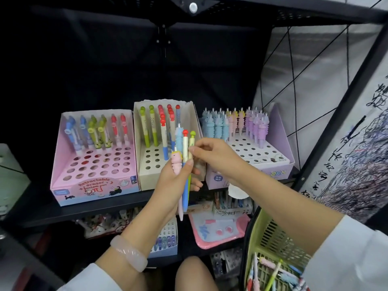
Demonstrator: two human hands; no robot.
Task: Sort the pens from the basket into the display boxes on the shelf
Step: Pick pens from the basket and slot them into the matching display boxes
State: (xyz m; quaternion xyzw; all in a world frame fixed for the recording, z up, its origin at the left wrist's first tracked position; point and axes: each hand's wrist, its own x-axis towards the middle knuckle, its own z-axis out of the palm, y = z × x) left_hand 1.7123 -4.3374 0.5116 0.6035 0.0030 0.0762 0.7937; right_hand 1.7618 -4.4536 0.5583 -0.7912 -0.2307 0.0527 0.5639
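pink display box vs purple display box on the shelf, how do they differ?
The pink display box sits at the left of the shelf; the purple display box sits at the right. The pink one holds blue, green and red pens in its back rows; the purple one holds pastel blue, pink and purple ridged pens. Both have hole-punched trays with the front rows empty.

A bunch of pens (184, 164) stands upright before the shelf's (100, 208) front edge; three display boxes (94, 156) line it; more pens lie in the green basket (270, 238)
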